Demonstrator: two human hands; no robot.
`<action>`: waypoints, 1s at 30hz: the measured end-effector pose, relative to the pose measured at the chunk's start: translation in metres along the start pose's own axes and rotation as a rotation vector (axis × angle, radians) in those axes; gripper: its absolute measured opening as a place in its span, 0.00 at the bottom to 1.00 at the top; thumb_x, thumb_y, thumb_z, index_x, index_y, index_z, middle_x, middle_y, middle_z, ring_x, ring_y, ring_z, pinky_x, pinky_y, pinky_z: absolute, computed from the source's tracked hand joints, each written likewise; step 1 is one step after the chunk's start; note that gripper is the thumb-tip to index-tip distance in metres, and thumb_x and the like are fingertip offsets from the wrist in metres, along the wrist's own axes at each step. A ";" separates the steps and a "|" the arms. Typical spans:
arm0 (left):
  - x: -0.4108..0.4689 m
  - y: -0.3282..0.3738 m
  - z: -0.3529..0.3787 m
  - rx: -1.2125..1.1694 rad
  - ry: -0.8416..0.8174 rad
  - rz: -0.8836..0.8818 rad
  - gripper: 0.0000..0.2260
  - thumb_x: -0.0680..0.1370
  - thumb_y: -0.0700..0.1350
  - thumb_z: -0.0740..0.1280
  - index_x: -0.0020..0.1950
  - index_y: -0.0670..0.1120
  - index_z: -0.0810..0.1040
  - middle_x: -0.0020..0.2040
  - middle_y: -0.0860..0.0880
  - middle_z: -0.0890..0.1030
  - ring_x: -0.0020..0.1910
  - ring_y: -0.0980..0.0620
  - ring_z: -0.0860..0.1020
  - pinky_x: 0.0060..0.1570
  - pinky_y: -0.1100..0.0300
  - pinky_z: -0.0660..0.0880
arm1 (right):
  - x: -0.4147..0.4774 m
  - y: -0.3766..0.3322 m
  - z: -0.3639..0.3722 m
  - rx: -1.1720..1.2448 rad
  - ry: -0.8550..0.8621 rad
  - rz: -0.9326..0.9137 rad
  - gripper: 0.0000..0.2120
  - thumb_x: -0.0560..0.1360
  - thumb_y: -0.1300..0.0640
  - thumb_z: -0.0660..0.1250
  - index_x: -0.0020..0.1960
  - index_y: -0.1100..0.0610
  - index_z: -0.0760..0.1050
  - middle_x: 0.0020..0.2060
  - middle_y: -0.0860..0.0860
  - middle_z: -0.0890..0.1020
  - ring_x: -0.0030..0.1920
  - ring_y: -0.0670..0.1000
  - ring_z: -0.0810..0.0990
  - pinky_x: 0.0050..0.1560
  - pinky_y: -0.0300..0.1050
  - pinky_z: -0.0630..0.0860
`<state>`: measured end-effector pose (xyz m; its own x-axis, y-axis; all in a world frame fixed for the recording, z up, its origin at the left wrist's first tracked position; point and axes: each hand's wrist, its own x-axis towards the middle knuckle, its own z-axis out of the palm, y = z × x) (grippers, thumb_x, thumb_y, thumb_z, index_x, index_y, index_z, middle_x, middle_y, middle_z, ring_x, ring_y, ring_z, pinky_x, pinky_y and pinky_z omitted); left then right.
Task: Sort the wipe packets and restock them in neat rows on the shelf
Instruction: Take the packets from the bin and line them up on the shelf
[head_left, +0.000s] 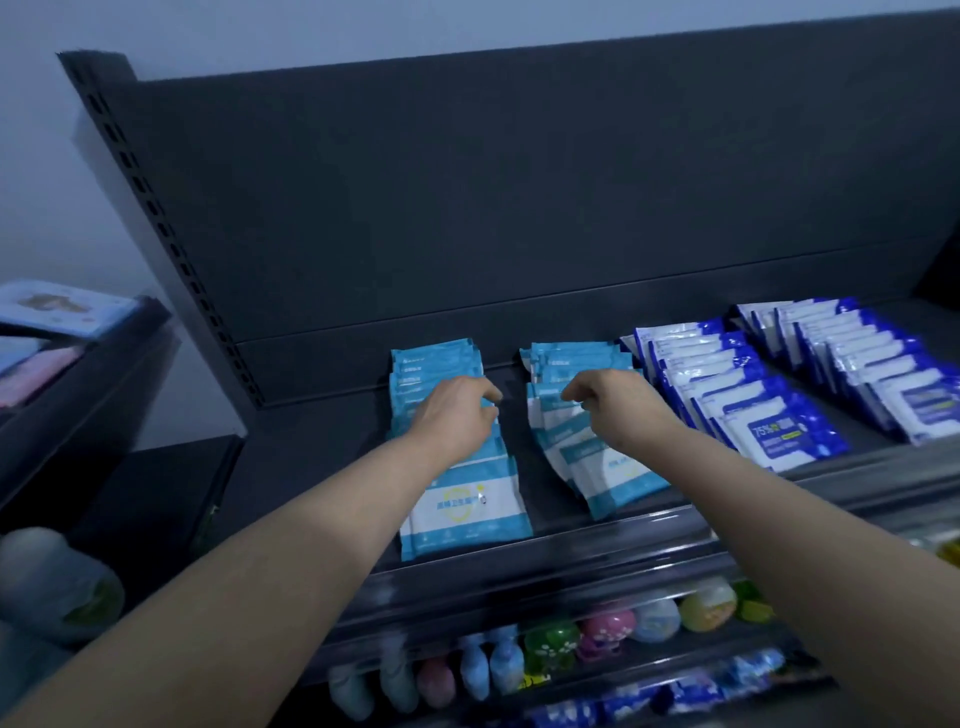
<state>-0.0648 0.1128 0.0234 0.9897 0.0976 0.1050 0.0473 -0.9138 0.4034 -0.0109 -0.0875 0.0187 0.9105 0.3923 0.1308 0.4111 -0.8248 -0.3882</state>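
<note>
Forearms (260, 545) lead to left hand (457, 413) and right hand (615, 410) on teal packets (467, 514); curled fingers' (485, 391) grip unclear.

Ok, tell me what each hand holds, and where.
Left hand seems to pinch a left-row packet by its right edge; right hand a right-row packet by its left edge.

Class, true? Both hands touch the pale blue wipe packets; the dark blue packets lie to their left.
No. The head view shows the dark blue plastic packets to the right of the pale blue plastic wipe packets; the rest holds.
</note>
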 end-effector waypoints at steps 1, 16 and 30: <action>0.004 0.010 0.005 0.005 -0.006 0.024 0.11 0.80 0.44 0.65 0.61 0.49 0.79 0.63 0.50 0.79 0.63 0.48 0.75 0.61 0.53 0.72 | -0.001 0.012 -0.005 -0.047 -0.006 -0.001 0.22 0.75 0.70 0.58 0.61 0.51 0.78 0.58 0.49 0.81 0.58 0.52 0.78 0.55 0.47 0.76; 0.056 0.096 0.063 0.144 -0.314 0.000 0.06 0.76 0.45 0.71 0.52 0.50 0.82 0.45 0.56 0.78 0.46 0.56 0.75 0.47 0.61 0.72 | 0.014 0.107 -0.024 -0.180 -0.349 -0.272 0.12 0.73 0.49 0.69 0.56 0.47 0.78 0.53 0.47 0.80 0.56 0.50 0.76 0.51 0.43 0.71; 0.114 0.076 0.056 -0.132 0.037 -0.436 0.19 0.82 0.49 0.60 0.72 0.43 0.67 0.65 0.43 0.75 0.61 0.44 0.74 0.54 0.55 0.72 | 0.108 0.096 -0.007 0.090 -0.307 -0.030 0.27 0.81 0.55 0.57 0.76 0.61 0.52 0.74 0.60 0.58 0.72 0.60 0.62 0.70 0.51 0.62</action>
<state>0.0589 0.0325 0.0148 0.8753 0.4787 -0.0689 0.4388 -0.7260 0.5295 0.1271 -0.1275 0.0021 0.8365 0.5315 -0.1332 0.4192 -0.7773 -0.4692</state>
